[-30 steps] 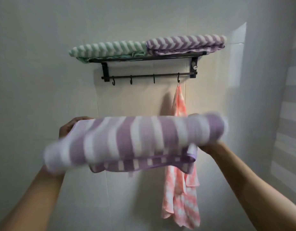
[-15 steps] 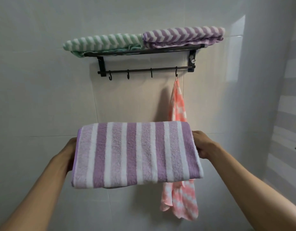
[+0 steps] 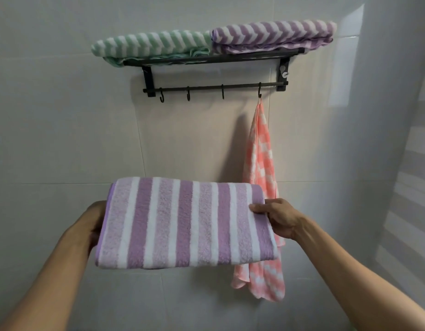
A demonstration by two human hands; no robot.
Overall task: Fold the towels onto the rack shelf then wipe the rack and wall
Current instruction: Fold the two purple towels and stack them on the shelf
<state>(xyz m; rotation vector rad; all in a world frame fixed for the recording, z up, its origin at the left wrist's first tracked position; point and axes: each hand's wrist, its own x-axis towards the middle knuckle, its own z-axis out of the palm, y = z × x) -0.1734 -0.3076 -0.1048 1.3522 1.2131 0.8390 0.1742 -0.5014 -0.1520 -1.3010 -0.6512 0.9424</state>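
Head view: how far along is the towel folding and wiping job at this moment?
Done: a folded green chevron towel and a folded purple chevron towel lie on the black wall rack. In hand: a folded purple-and-white striped towel, gripped by left hand and right hand below the shelf. Left: shelving it, the pink checked towel on its hook, and presumably the wiping.

towels (image 3: 186,223): 4 | rack (image 3: 213,60): 1 | hooks (image 3: 188,93): 4 | hands (image 3: 279,217): 2
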